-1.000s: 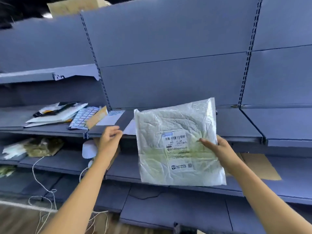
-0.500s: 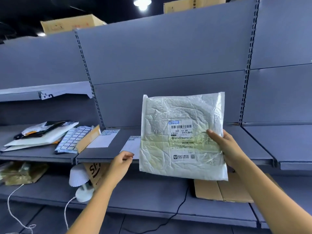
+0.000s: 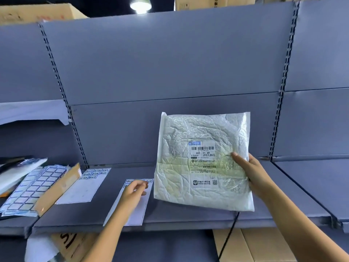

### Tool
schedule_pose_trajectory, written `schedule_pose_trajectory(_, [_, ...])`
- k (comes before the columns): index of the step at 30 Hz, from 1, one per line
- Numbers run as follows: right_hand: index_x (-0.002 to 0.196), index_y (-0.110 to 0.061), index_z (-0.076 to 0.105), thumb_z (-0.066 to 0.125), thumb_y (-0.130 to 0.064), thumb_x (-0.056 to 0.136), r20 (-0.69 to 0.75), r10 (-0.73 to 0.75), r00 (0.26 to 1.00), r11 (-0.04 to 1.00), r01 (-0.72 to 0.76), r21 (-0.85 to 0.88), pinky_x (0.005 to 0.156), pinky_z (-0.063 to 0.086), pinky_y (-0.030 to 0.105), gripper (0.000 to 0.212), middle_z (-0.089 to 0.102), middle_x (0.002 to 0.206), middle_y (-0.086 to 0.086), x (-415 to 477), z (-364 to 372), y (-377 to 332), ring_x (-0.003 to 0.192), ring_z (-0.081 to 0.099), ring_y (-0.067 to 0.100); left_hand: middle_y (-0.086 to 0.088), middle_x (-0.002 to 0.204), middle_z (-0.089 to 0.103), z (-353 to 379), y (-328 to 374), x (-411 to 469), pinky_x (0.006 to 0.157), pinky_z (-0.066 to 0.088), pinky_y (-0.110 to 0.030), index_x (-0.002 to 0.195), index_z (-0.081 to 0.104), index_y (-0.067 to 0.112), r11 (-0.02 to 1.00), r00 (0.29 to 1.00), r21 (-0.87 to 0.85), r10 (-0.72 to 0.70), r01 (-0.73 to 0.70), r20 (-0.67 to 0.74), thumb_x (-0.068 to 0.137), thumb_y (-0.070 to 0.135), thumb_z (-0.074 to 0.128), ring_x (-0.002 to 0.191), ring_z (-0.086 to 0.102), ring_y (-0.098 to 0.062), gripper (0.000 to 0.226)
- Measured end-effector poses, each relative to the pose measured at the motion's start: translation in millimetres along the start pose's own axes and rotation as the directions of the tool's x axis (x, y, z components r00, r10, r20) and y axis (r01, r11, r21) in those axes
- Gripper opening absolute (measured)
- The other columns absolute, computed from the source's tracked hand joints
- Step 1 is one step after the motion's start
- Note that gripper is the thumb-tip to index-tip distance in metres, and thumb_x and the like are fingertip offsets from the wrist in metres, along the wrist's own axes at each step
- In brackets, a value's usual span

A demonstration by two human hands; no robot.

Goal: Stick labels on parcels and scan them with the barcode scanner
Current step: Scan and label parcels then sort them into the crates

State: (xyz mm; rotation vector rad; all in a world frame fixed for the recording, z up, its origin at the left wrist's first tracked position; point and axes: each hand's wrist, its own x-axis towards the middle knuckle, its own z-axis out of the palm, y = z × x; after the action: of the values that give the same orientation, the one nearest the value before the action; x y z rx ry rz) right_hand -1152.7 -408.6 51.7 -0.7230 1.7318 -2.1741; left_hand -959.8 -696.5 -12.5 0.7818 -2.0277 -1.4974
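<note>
My right grip [image 3: 253, 174] clasps the parcel [image 3: 204, 161] upright over the shelf [image 3: 188, 218]. My left grip [image 3: 135, 191] curls onto the label sheet [image 3: 139, 208], pinch unclear. I'd peel one corner slowly, then press it flat beside the barcode [image 3: 203, 148].

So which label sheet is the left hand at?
The rightmost sheet, beside the parcel; the left hand pinches at its top row. The middle sheet and full sheet lie leftward, untouched.

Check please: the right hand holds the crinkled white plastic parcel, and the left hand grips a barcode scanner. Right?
No scanner: the head view shows the left hand pinching at a white label sheet on the grey shelf; the rest holds.
</note>
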Motion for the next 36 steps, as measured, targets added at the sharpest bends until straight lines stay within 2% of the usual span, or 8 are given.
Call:
schedule_pose_trajectory(10, [0.111, -0.008, 0.061, 0.062, -0.029, 0.083, -0.043, 0.045, 0.998, 0.999, -0.044, 0.014, 0.088, 0.054, 0.045, 0.036, 0.07, 0.107, 0.016, 80, 29, 30, 0.097, 0.068, 0.031, -0.008, 0.106, 0.071, 11, 19, 111, 0.092, 0.05, -0.043, 0.108, 0.062, 0.014, 0.983, 0.976, -0.184, 0.053, -0.014, 0.21, 0.095, 0.041, 0.05, 0.096, 0.067, -0.023, 0.033])
schedule_pose_trajectory(14, [0.113, -0.006, 0.06, 0.061, -0.028, 0.085, -0.03, 0.089, 0.996, 0.996, -0.088, 0.011, 0.086, 0.055, 0.047, 0.037, 0.072, 0.104, 0.015, 96, 33, 41, 0.093, 0.069, 0.031, -0.004, 0.098, 0.072, 24, 15, 131, 0.088, 0.048, -0.04, 0.104, 0.064, 0.011, 0.962, 0.937, -0.275, 0.105, -0.01, 0.333, 0.053, 0.067, 0.076, 0.091, 0.066, -0.018, 0.076])
schedule_pose_trajectory(18, [0.114, -0.009, 0.061, 0.077, -0.047, 0.07, -0.031, 0.117, 0.993, 0.993, -0.117, -0.009, 0.094, 0.049, 0.052, 0.061, 0.07, 0.108, 0.016, 108, 33, 52, 0.101, 0.066, 0.036, -0.001, 0.099, 0.073, 37, 8, 143, 0.086, 0.048, -0.028, 0.106, 0.064, 0.011, 0.94, 0.936, -0.339, 0.088, 0.034, 0.34, 0.031, 0.06, 0.087, 0.095, 0.068, -0.012, 0.093])
schedule_pose_trajectory(23, [0.113, -0.004, 0.058, 0.061, -0.03, 0.087, -0.114, 0.064, 0.991, 0.989, -0.078, -0.126, 0.083, 0.053, 0.044, 0.037, 0.069, 0.104, 0.016, 116, 33, 60, 0.09, 0.067, 0.03, 0.003, 0.079, 0.074, 50, 3, 146, 0.065, 0.052, -0.014, 0.098, 0.061, 0.007, 0.905, 0.969, -0.425, 0.091, 0.017, 0.232, 0.078, 0.001, 0.072, 0.076, 0.07, -0.006, 0.023])
schedule_pose_trajectory(26, [0.109, -0.013, 0.058, 0.065, -0.029, 0.088, -0.441, -0.137, 0.887, 0.893, -0.082, -0.443, 0.082, 0.049, 0.034, 0.027, 0.065, 0.106, 0.004, 113, 19, 64, 0.096, 0.062, 0.02, -0.005, 0.083, 0.074, 51, -5, 151, 0.063, 0.055, -0.02, 0.094, 0.064, 0.008, 0.886, 0.978, -0.464, 0.087, 0.01, 0.188, 0.065, 0.008, 0.073, 0.076, 0.07, -0.013, 0.03])
schedule_pose_trajectory(29, [0.115, -0.014, 0.056, 0.066, -0.026, 0.084, -0.646, -0.291, 0.706, 0.701, -0.302, -0.646, 0.095, 0.041, 0.046, 0.035, 0.059, 0.119, 0.008, 90, -6, 73, 0.114, 0.051, 0.032, -0.01, 0.092, 0.073, 49, -20, 160, 0.069, 0.056, -0.026, 0.099, 0.065, 0.009, 0.872, 0.986, -0.488, 0.061, 0.024, 0.158, 0.065, 0.01, 0.079, 0.085, 0.069, -0.023, 0.037])
schedule_pose_trajectory(33, [0.127, 0.0, 0.041, 0.069, -0.029, 0.082, -0.779, 0.025, 0.627, 0.688, -0.576, -0.441, 0.101, 0.033, 0.047, 0.061, 0.037, 0.131, 0.025, 61, -19, 91, 0.121, 0.037, 0.043, -0.014, 0.096, 0.072, 54, -28, 165, 0.074, 0.054, -0.035, 0.106, 0.063, 0.007, 0.88, 0.986, -0.472, 0.028, 0.054, 0.166, 0.056, 0.019, 0.085, 0.09, 0.068, -0.028, 0.056])
schedule_pose_trajectory(36, [0.118, 0.001, 0.046, 0.066, -0.038, 0.084, -0.708, 0.181, 0.683, 0.618, -0.639, -0.458, 0.078, 0.042, 0.038, 0.056, 0.055, 0.102, 0.015, 55, -21, 101, 0.1, 0.055, 0.036, -0.015, 0.098, 0.072, 59, -33, 165, 0.086, 0.052, -0.044, 0.108, 0.063, 0.006, 0.88, 0.987, -0.47, 0.003, 0.074, 0.16, 0.058, 0.027, 0.08, 0.094, 0.067, -0.032, 0.057])
